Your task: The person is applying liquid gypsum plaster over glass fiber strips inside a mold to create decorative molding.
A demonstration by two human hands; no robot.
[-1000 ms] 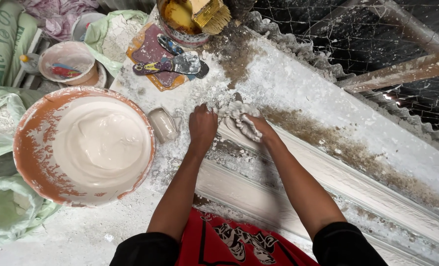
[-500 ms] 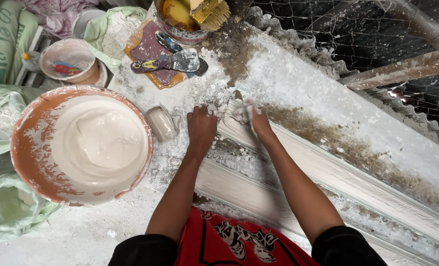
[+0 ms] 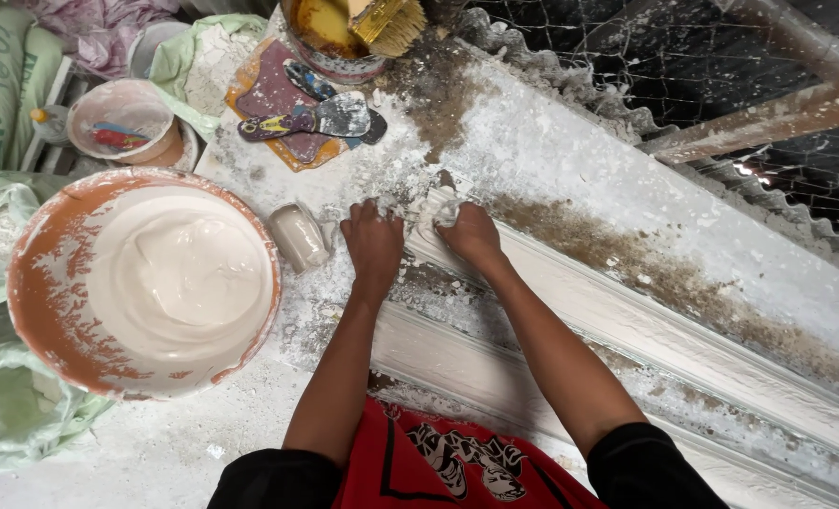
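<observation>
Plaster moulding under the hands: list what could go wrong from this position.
1. Both the left hand and right hand press on the white moulding at its end, where crumbled bits lie; the edge may chip further.
2. The small cup lies tipped beside the left hand; a sideways nudge could roll it.
3. The full basin of wet plaster sits near the left forearm; an elbow swing might smear it.

We extend both forearms forward, bare below dark sleeves pushed up near the elbows. Our left hand (image 3: 373, 247) lies palm down, fingers together and pointing ahead. Our right hand (image 3: 469, 231) sits just beside it, to its right, fingers curled downward and dusted white. The wrists are near each other, not touching.
</observation>
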